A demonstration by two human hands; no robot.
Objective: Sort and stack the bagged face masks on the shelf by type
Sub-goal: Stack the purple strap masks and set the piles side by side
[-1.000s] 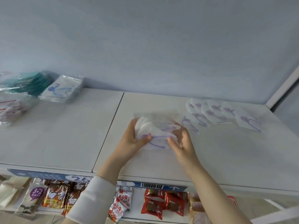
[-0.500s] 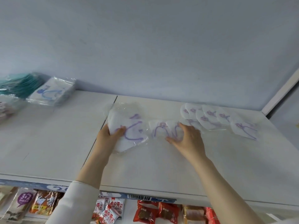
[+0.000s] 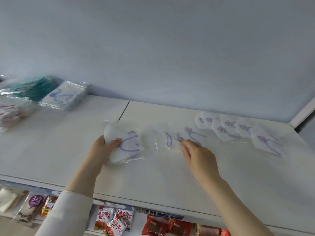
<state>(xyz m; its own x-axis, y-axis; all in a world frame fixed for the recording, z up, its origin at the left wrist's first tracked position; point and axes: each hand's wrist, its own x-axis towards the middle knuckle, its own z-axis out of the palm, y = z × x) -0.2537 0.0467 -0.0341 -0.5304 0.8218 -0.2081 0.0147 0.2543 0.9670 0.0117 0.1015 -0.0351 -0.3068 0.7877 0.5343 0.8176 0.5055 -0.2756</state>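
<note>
On the white shelf [image 3: 153, 181] my left hand [image 3: 104, 149] grips a small stack of bagged white masks with purple loops [image 3: 126, 145], thumb on top. My right hand [image 3: 197, 154] lies with its fingertips on another bagged purple-loop mask [image 3: 172, 138] just to the right; its fingers look nearly straight. Several more purple-loop masks [image 3: 226, 128] lie fanned out at the back right. At the far left stand sorted stacks: blue-loop masks [image 3: 64, 97], teal masks [image 3: 34, 87] and pink-loop masks [image 3: 10, 113].
The pale wall [image 3: 153, 48] closes the shelf at the back, and a white frame post [image 3: 305, 113] marks its right end. Below the front edge hang snack packets [image 3: 112, 220] and a price strip [image 3: 153, 213].
Both hands held one stack together a second ago. My left hand then carried it left and laid it down, while my right hand reached right onto a loose bagged mask and stays there.
</note>
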